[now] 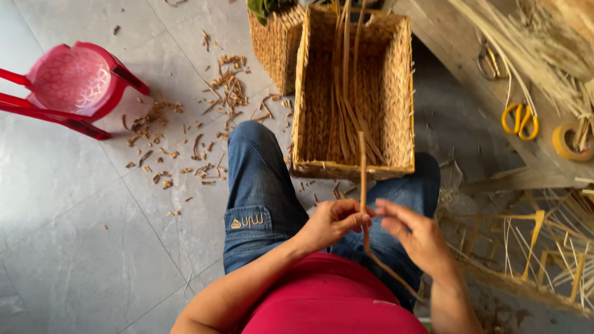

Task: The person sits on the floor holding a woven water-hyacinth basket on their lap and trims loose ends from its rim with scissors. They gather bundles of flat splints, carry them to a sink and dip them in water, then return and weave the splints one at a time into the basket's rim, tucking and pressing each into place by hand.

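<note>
Grey tile floor is the base layer, seen from above, with dry brown offcuts scattered left of the knees. Person is seated, blue jeans, red shirt.

Rectangular woven basket rests across the knees, open side up. Inside: a loose bundle of long flat fibre strips, upper ends sticking out past the far rim, lower ends fanned on the basket bottom. Nothing else visible in it.

Second woven basket stands just behind and left of the first, touching or nearly touching it. Something dark green sits at its top; can't tell what.

Red plastic chair is at far left, well apart from the baskets.

Wooden bench at right carries pale straw, yellow-handled scissors and a roll of tape. Below it is a half-built frame of pale sticks.

Single strip: runs roughly upright from the basket's near rim down between both hands, tail trailing toward the right thigh.

Left hand: fingers curled closed, pinching the strip at mid-length.

Right hand: half open, fingers extended toward the strip; fingertips meet it just beside the left hand's, light contact, no full grasp.
</note>
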Tool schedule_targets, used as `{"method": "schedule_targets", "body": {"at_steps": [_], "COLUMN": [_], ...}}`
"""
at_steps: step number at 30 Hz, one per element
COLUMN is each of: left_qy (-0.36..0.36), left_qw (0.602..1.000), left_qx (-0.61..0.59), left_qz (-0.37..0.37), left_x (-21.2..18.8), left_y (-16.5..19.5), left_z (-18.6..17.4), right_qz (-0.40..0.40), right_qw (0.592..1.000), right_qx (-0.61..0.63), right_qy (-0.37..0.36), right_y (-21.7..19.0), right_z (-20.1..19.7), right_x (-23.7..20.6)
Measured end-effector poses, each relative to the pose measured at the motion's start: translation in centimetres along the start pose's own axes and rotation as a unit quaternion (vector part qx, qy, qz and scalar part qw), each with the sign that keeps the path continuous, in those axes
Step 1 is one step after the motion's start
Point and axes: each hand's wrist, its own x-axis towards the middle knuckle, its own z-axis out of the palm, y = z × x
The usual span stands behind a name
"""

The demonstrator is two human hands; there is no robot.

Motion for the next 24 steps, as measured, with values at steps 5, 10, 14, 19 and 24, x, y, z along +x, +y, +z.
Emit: {"method": "schedule_targets", "body": {"at_steps": [5,10,14,19,24], "left_qy": [-0.015,0.018,0.0,0.024,0.045], "left_qw": [0.993,0.995,0.995,0.996,0.998], "left_qx": [0.106,0.065,0.046,-0.052,0.016], "left_qz": [-0.054,-0.067,-0.092,-0.062,-0.041], "left_x": [-0.6,-0.7,-0.9,-0.4,0.7], "left_y": [-2.7,-2.6,-2.9,-2.9,-1.8], "left_z": [0.9,-1.2,-1.3,-1.0,-1.8], "right_qz": [0.057,0.044,0.054,0.018,0.04], "right_qw": [0.988,0.961,0.95,0.966,0.976], "right_qx": [0.114,0.269,0.303,0.251,0.213], "right_qy": [0.083,0.049,0.053,0.052,0.031], "right_y": [2.8,4.3,4.6,3.3,2.4], "right_z": [3.7,5.5,5.8,5.4,4.7], "right_x": [3.0,5.8,6.5,6.4,6.3]}}
